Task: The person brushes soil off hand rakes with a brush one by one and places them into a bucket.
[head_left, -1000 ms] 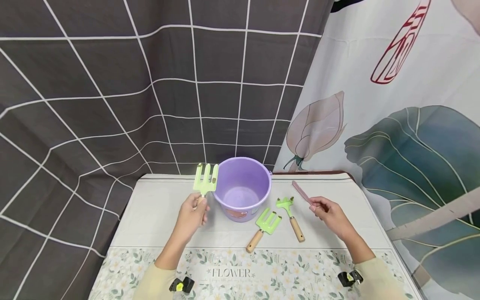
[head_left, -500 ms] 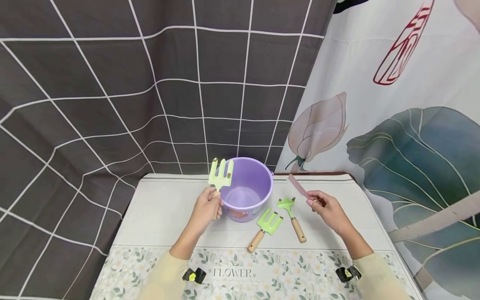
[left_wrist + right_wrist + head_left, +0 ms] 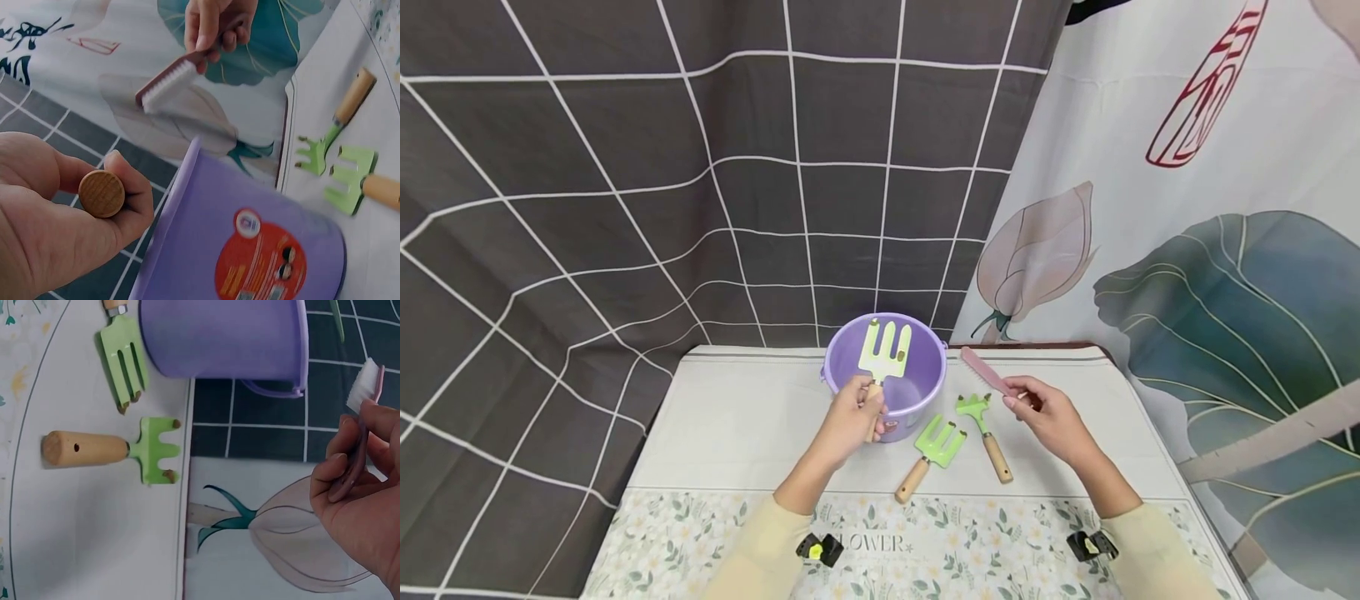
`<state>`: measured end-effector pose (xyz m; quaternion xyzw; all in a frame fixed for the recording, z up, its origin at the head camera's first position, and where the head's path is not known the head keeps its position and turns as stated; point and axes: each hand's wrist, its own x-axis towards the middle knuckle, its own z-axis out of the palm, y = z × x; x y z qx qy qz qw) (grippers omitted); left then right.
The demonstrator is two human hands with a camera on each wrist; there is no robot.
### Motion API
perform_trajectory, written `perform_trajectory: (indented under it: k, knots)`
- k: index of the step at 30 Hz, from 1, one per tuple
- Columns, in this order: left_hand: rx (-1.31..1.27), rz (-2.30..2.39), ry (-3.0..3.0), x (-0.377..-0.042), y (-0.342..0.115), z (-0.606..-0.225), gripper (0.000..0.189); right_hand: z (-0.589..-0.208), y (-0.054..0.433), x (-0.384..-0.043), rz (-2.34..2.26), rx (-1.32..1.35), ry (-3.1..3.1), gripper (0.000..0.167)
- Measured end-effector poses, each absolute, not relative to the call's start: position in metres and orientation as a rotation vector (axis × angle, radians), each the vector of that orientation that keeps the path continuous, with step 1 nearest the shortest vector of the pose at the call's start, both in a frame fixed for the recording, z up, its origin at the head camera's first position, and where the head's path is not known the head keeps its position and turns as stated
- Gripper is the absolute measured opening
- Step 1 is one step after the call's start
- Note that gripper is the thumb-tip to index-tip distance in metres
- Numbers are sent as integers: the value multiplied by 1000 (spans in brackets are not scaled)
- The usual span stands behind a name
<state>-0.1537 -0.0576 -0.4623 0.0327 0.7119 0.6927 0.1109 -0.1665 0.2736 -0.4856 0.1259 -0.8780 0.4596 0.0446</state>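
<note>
My left hand (image 3: 850, 423) grips the wooden handle of a green garden fork (image 3: 886, 352), its tines pointing up and overlapping the purple bucket (image 3: 842, 358) in the head view. Brown spots mark two of the tines. In the left wrist view the round handle end (image 3: 101, 194) shows inside the curled fingers. My right hand (image 3: 1051, 417) holds a pink brush (image 3: 985, 371) by its handle, to the right of the bucket. White bristles (image 3: 365, 385) show in the right wrist view, along the brush's head.
A second green fork (image 3: 940, 446) and a small green rake (image 3: 974, 408), both wooden-handled with brown-stained tips, lie on the table (image 3: 737, 417) before and right of the bucket. Behind the table hang a dark grid curtain (image 3: 737, 200) and a floral one (image 3: 1120, 125).
My left hand has carried the garden fork rightward, from beside the bucket to in front of its opening. My right hand has shifted slightly left with the brush.
</note>
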Motion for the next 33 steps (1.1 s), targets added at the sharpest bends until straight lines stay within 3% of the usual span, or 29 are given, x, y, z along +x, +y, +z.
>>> perform_trajectory:
  k: [11,33]
  knots:
    - [228,1997,2006,-148,-31,-464,34,-473,265,-157,1178,415,-2674,25]
    - [306,1904,1936,-137,9,-487,47,-477,281,-121,879,393,-2634,27]
